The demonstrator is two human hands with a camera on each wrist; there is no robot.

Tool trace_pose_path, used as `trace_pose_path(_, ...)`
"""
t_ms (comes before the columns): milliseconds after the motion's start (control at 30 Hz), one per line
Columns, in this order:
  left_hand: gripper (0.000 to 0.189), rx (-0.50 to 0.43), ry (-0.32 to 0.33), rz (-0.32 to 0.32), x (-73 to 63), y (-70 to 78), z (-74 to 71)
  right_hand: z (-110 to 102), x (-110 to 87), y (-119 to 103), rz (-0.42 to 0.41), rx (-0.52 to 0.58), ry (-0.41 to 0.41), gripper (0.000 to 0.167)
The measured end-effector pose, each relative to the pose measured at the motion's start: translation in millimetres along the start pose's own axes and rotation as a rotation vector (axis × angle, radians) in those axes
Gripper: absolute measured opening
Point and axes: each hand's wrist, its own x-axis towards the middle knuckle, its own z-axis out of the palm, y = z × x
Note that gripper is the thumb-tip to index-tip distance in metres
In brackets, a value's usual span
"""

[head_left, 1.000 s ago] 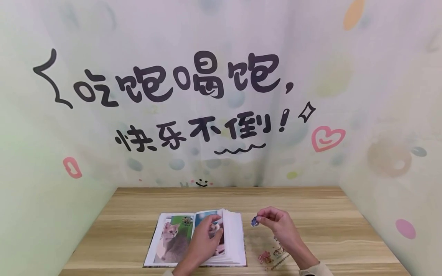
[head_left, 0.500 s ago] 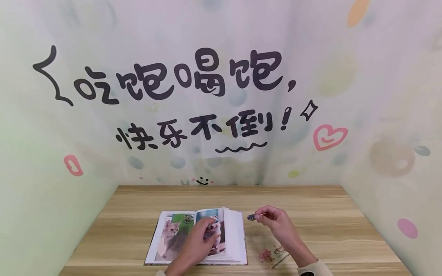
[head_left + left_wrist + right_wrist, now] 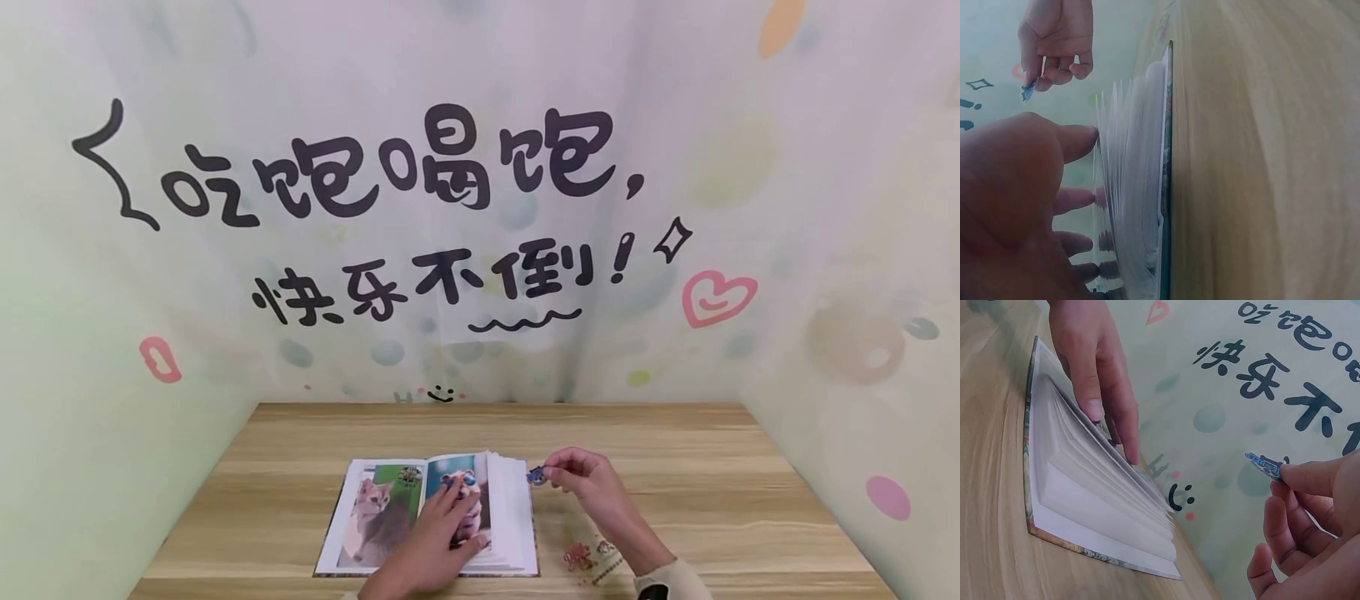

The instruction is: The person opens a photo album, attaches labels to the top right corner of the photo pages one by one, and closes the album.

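A photo album (image 3: 517,521) lies open on the wooden table. Its left page bears a cat photo (image 3: 367,533) with a small dark sticker (image 3: 408,476) at the top right. On the right page is an animal photo (image 3: 442,464), partly covered by my left hand (image 3: 431,537). That hand rests with fingers extended, and the left wrist view has its fingertips right at the clear page (image 3: 1099,181). Off the album's right edge, my right hand (image 3: 596,496) pinches a small blue cut-out sticker (image 3: 1264,466) between thumb and index finger, raised above the table.
Near the front of the table (image 3: 712,508), right of the album, lie a pinkish sticker (image 3: 577,557), another small sticker (image 3: 606,547) and a dotted strip (image 3: 607,572). A printed curtain (image 3: 480,350) with black lettering stands behind the table.
My left hand has gone from hovering with curved fingers over the right page to lying spread on it. My right hand has brought the blue sticker slightly left, towards the album, turning it.
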Motion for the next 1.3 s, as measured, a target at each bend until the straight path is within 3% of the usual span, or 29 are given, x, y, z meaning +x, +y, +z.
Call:
trace_pose_path(200,0.065,0.078,-0.077,-0.005,-1.3,-1.9,4.1,5.1,6.8,5.8,0.007,0.003,0.001,0.017)
trace_pose_path(500,0.069,0.079,-0.202,-0.069,2.9,-13.6,12.6,11.3,17.0,15.6,-0.001,0.033,-0.023,0.022)
trace_pose_path(867,0.069,0.139,-0.221,-0.124,8.6,-22.4,22.1,30.0,36.0,26.9,0.033,0.001,0.013,0.016)
trace_pose_path(1300,0.068,0.141,-0.232,-0.139,8.3,-14.7,18.2,50.0,52.7,36.4,0.037,0.002,0.028,0.013)
